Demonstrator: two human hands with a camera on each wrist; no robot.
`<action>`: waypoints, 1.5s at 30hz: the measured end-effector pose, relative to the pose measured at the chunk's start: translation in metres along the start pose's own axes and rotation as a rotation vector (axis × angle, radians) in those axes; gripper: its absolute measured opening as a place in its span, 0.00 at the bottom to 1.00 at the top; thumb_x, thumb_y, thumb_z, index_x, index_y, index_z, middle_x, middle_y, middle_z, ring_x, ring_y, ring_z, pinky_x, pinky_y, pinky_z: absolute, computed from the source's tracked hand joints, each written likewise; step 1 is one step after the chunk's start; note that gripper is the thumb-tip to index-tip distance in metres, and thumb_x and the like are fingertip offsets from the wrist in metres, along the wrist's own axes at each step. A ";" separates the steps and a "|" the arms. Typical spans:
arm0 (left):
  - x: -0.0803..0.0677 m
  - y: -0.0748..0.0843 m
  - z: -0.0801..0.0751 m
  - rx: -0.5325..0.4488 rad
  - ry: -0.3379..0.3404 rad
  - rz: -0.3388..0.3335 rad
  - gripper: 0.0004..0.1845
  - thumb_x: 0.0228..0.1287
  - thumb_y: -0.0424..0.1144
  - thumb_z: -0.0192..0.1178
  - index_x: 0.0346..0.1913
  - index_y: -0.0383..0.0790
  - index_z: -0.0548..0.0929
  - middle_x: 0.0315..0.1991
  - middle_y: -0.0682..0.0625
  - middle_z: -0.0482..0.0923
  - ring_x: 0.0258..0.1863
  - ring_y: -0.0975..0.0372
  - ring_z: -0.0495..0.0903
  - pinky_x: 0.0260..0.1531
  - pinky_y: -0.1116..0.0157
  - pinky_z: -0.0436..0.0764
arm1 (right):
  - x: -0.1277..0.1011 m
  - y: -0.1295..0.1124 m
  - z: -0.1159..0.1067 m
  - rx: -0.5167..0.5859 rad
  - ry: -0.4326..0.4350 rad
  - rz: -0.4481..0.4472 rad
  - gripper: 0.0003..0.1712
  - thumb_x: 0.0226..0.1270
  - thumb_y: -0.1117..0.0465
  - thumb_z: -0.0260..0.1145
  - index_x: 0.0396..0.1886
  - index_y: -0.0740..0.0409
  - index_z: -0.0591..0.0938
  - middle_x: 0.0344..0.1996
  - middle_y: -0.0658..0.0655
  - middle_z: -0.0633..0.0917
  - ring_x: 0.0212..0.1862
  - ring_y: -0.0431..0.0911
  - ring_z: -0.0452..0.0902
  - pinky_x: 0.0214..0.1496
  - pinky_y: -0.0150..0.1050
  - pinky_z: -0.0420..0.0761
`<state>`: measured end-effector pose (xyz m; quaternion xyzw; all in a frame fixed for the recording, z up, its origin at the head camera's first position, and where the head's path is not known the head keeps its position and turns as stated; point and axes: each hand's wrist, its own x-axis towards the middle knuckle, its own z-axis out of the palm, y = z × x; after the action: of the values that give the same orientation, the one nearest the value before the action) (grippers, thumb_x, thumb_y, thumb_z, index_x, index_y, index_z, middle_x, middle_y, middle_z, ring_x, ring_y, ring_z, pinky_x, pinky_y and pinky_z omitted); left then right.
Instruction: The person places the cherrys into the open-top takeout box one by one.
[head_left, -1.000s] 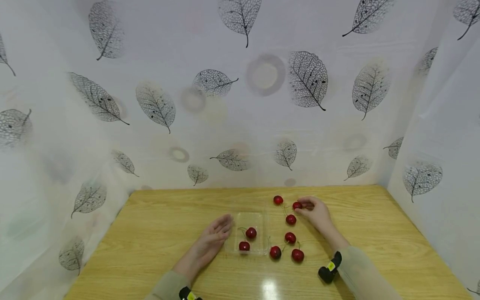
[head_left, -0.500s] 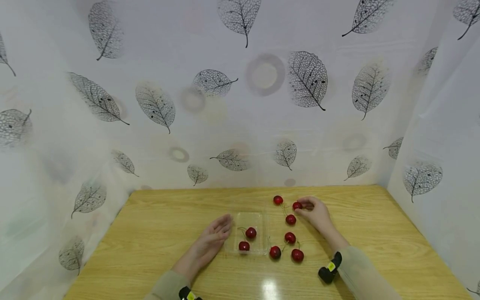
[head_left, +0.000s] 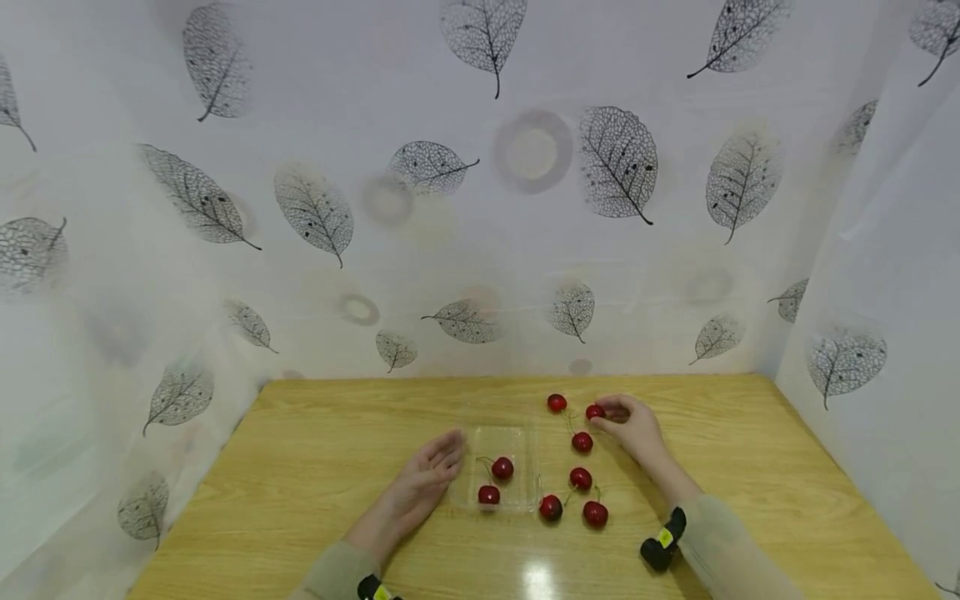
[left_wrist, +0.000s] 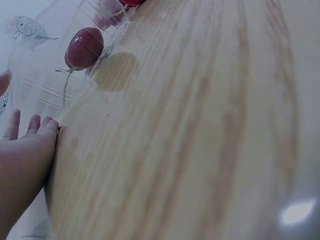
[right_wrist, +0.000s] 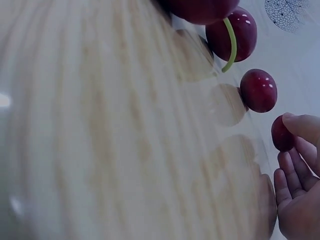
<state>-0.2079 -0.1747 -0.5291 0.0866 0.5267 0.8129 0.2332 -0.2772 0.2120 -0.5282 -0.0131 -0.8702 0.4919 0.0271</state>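
Observation:
My right hand (head_left: 632, 429) pinches a dark red cherry (head_left: 594, 412) between thumb and fingers at the back right of the table; the right wrist view shows this cherry (right_wrist: 283, 134) under the thumb. My left hand (head_left: 422, 483) lies with fingers extended, fingertips right at the left wall of a clear plastic box (head_left: 480, 442). Inside the box are two stemmed cherries, one cherry (head_left: 502, 468) behind the other cherry (head_left: 489, 495). In the left wrist view, the left fingers (left_wrist: 47, 127) lie along the box's near edge, with a cherry (left_wrist: 84, 48) showing through the plastic.
Right of the box, several loose cherries lie on the wooden table (head_left: 315, 450): a back cherry (head_left: 557, 403), a cherry (head_left: 582, 442) near my right hand, and a front group with a cherry (head_left: 596, 514). A leaf-patterned curtain (head_left: 480, 250) stands behind the table.
The whole head view has shifted down slightly. Both hands, the box and the cherries keep their places, and the right hand still pinches the same cherry.

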 end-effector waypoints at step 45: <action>0.001 -0.004 -0.004 0.019 0.013 0.025 0.43 0.73 0.21 0.50 0.83 0.24 0.39 0.86 0.30 0.38 0.79 0.62 0.62 0.74 0.76 0.69 | -0.046 -0.092 0.046 0.216 -0.244 -0.213 0.18 0.69 0.64 0.75 0.56 0.64 0.86 0.50 0.64 0.89 0.49 0.42 0.85 0.53 0.28 0.86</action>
<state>-0.2090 -0.1758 -0.5346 0.0902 0.5349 0.8111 0.2188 -0.2336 0.1228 -0.4753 0.1419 -0.8057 0.5745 -0.0253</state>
